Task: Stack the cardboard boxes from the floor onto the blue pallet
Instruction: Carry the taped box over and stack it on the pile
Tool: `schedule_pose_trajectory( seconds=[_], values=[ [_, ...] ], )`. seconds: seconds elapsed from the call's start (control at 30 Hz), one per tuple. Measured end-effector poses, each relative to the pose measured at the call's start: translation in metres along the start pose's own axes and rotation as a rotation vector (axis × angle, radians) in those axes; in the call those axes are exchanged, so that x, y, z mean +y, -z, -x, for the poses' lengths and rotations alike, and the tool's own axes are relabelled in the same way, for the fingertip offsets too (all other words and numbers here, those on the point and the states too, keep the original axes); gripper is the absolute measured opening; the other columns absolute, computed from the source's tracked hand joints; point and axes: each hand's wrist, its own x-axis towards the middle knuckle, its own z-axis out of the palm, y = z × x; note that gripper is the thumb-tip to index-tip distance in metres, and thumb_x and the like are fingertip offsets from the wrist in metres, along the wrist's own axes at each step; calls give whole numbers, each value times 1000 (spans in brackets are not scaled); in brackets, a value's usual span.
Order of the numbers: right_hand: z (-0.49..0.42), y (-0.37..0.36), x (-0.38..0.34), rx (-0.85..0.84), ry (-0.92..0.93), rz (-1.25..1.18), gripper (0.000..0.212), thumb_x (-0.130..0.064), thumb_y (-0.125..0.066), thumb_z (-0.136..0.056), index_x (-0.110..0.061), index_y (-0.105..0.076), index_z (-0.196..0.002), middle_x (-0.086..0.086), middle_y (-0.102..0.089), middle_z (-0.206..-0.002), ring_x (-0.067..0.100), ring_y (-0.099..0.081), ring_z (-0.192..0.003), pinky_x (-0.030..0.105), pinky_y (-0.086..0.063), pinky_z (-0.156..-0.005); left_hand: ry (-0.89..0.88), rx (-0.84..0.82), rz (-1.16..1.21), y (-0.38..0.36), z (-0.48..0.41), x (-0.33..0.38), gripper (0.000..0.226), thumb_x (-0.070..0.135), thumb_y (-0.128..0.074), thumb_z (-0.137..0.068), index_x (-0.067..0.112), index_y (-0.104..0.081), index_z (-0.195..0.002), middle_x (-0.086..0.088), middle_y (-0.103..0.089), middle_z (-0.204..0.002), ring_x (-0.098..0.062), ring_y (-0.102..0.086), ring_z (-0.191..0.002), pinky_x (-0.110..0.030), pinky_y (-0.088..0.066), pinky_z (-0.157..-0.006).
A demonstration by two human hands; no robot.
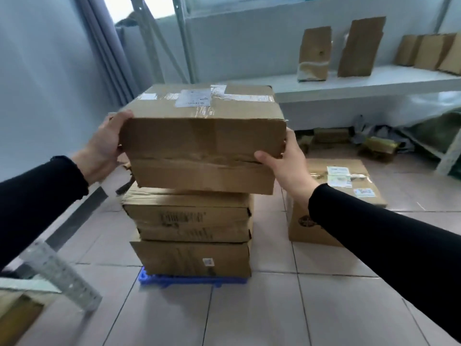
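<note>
I grip the top box (203, 139) between my left hand (107, 143) and right hand (287, 163), one on each end. A white label sits on its taped lid, print too blurred to read. It rests atop two stacked boxes (192, 236) on the blue pallet (189, 280). Another labelled box (349, 186) stands on the floor just right of my right hand.

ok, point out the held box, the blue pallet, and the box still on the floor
held box (202, 148), head view, front face.
blue pallet (189, 280), head view, front edge.
floor box (344, 182), head view, top face.
</note>
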Motion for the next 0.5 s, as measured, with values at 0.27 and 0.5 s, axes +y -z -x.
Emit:
schedule_pose_trajectory(
  seconds=[0.27, 0.5],
  values=[
    [-3, -50, 1, -27, -21, 0, 82, -34, -81, -86, -31, -37, -155, -6, -62, -138, 11, -61, -122, 39, -55, -103, 51, 43, 32, 39, -7, -28, 69, 57, -54, -89, 17, -49, -145, 0, -56, -127, -9, -53, -102, -28, -44, -79],
    [-2, -58, 2, -46, -17, 48, 81, -34, -83, -84, -31, -38, -152, -4, -60, -138, 2, -62, -109, 23, -56, -86, 92, 68, 22, 45, -6, -40, 58, 52, -50, -96, 17, -49, -142, 2, -56, -121, -9, -51, -99, -29, -42, -80]
  ],
)
